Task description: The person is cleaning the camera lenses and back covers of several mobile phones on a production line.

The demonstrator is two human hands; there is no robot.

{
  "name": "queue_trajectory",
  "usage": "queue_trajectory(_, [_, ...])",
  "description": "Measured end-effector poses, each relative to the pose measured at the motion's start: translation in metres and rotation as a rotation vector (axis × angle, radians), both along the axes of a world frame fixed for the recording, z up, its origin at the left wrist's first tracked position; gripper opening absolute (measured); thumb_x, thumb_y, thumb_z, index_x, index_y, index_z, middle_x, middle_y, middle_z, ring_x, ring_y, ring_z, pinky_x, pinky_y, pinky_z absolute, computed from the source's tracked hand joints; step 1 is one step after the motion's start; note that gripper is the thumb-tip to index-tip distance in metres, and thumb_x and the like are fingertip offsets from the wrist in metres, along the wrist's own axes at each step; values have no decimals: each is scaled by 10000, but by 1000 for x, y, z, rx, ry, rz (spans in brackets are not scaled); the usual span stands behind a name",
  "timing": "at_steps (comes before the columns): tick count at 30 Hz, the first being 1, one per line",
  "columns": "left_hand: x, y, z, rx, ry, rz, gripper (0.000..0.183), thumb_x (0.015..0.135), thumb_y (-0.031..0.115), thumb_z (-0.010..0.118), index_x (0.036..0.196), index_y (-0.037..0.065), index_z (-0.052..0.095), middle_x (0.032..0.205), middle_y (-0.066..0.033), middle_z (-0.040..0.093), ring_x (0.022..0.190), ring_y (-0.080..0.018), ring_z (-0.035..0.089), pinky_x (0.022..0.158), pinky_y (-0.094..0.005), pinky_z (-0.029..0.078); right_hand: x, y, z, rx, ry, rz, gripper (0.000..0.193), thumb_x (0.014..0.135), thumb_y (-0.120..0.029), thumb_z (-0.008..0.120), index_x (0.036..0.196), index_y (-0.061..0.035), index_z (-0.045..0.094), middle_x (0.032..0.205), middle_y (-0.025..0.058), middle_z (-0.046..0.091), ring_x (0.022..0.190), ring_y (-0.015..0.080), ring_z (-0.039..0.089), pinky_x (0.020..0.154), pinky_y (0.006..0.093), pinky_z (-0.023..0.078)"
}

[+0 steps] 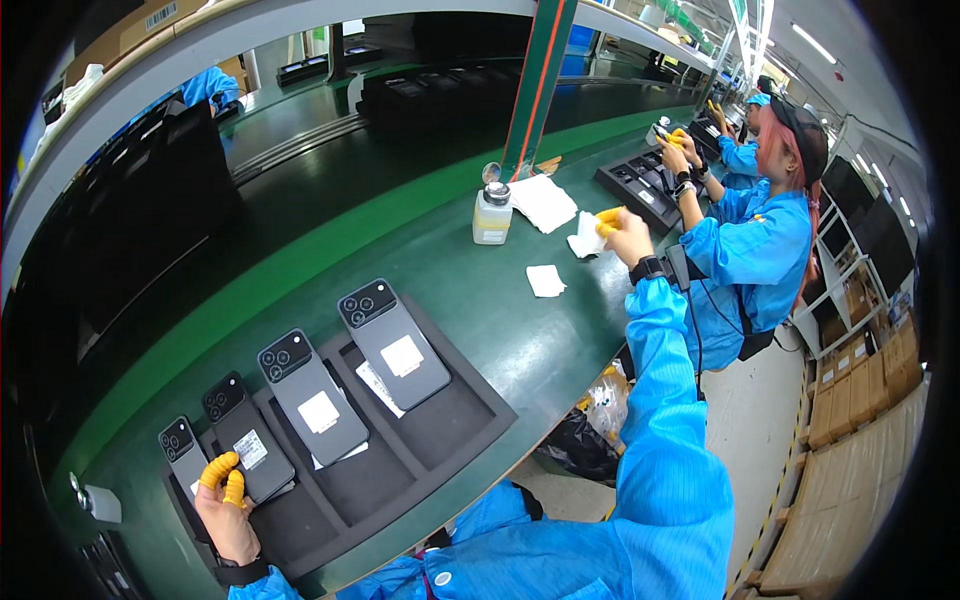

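Observation:
Several grey smartphones lie back side up in a black foam tray [470, 425] on the green bench, some with white labels on their backs. My left hand [225, 505], with yellow finger cots, is closed at the lower left edge of the second smartphone [262, 478] from the left. The leftmost smartphone [182, 445] is partly behind my fingers. Two more, a third smartphone [318, 375] and a rightmost smartphone [405, 335], lie at a slant across their compartments. My right hand [628, 240], also in yellow cots, pinches a crumpled white wipe [588, 238] above the bench.
A pump bottle [492, 215] stands beside a stack of white wipes [543, 203], and a single wipe [545, 281] lies nearer. A co-worker [765, 230] sits to the right by another black tray [640, 190]. A green post [538, 90] rises behind; a bin bag [580, 445] is below the edge.

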State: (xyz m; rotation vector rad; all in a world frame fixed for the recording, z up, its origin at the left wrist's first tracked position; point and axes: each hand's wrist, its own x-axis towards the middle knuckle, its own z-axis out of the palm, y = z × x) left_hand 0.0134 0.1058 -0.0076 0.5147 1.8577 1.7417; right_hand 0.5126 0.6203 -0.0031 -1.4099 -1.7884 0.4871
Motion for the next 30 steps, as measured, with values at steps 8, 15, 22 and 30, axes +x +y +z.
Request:
queue_trajectory(8, [-1, 1, -1, -12, 2, -11, 232, 1001, 0, 556, 1205, 35, 662, 996, -3, 677, 705, -9, 584, 498, -109, 392, 14, -6, -15, -283, 60, -214, 244, 840, -112, 718, 1072, -49, 763, 956, 154, 768, 903, 253, 751, 830, 362, 584])
queue_trajectory(15, [2, 2, -4, 23, 7, 17, 224, 1001, 3, 560, 1199, 29, 663, 998, -8, 680, 712, -14, 591, 499, -113, 396, -11, -26, -6, 227, -214, 19, 271, 797, -217, 811, 983, -35, 733, 1012, 163, 716, 843, 311, 717, 804, 406, 573])
queue_trajectory(22, [4, 4, 4, -4, 5, 0, 217, 996, 1, 576, 1191, 30, 665, 989, -4, 676, 696, -16, 578, 499, -124, 392, -23, -27, -18, 183, -504, -149, 314, 795, -290, 810, 985, -49, 744, 994, 179, 723, 911, 357, 702, 854, 446, 555])
queue_trajectory(30, [5, 6, 1, 9, -12, 21, 201, 983, -7, 603, 1166, 36, 673, 984, 0, 671, 693, -21, 568, 503, -142, 396, 16, 27, -35, -78, -73, -158, 247, 878, -193, 663, 1014, -28, 786, 976, 180, 765, 929, 309, 737, 854, 375, 561])
